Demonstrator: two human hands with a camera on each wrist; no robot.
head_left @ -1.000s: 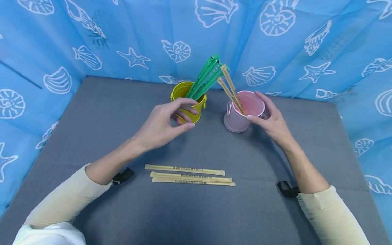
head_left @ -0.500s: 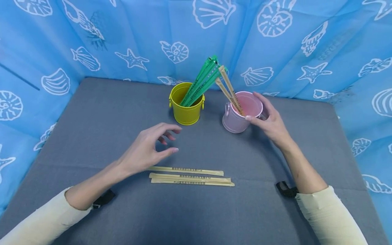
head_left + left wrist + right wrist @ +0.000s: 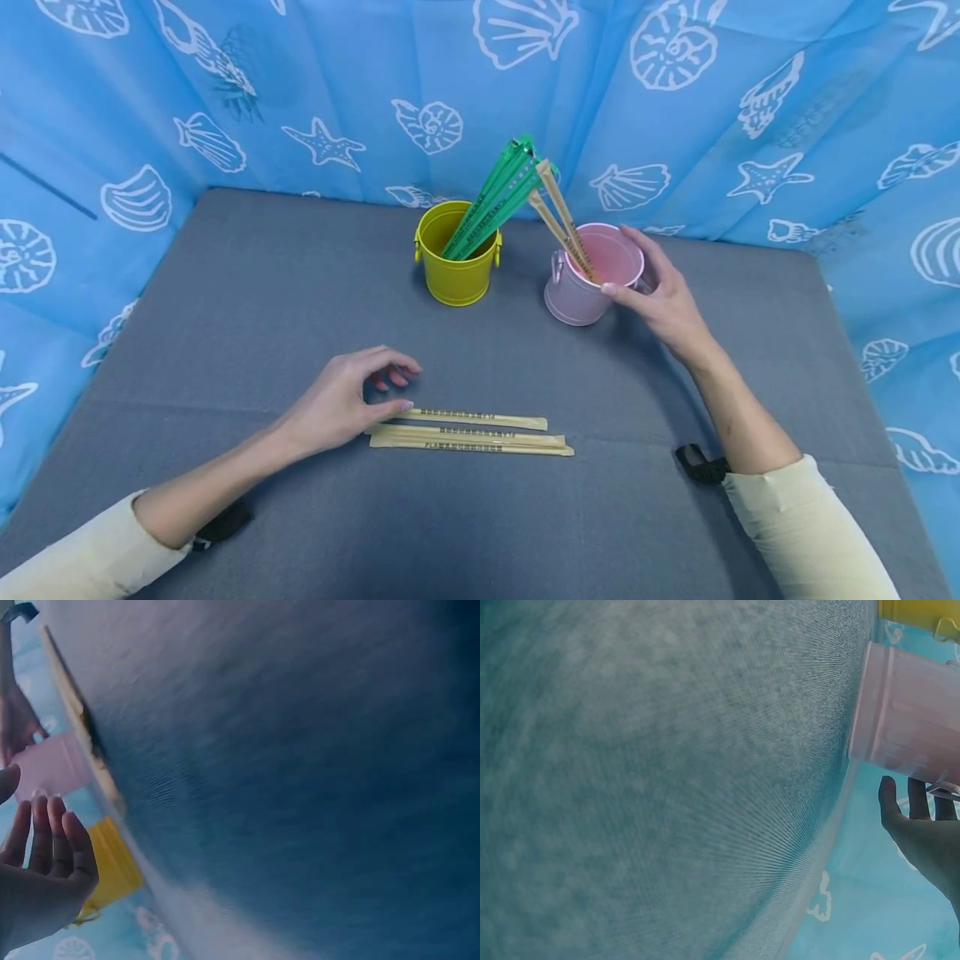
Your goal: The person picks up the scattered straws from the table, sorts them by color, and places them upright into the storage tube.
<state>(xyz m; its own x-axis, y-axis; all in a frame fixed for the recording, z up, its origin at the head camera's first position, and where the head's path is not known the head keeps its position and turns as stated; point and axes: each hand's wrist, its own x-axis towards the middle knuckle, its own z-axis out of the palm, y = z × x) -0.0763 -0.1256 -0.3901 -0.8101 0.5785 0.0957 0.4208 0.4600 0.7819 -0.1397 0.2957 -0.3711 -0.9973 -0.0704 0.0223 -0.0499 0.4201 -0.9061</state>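
My left hand (image 3: 358, 393) hovers low over the grey table (image 3: 247, 300), fingers loosely curved and holding nothing. Its thumb is at the left end of three tan paper-wrapped chopstick packets (image 3: 472, 429) lying side by side. In the left wrist view the left hand (image 3: 45, 859) shows straight fingers near a tan packet (image 3: 79, 720). My right hand (image 3: 660, 300) grips the pink bucket (image 3: 573, 302), thumb on its front rim and fingers round the far side. Two tan packets (image 3: 562, 221) lean in it. The yellow bucket (image 3: 453, 282) holds several green packets (image 3: 495, 200).
A blue sheet printed with white shells (image 3: 675, 100) walls the table at the back and both sides. The two buckets stand close together at the back centre. In the right wrist view the pink bucket (image 3: 915, 720) lies beside my right hand (image 3: 922, 836).
My left hand has drawn back from the yellow bucket and come down to the left end of the tan packets on the table. The right hand has stayed on the pink bucket.
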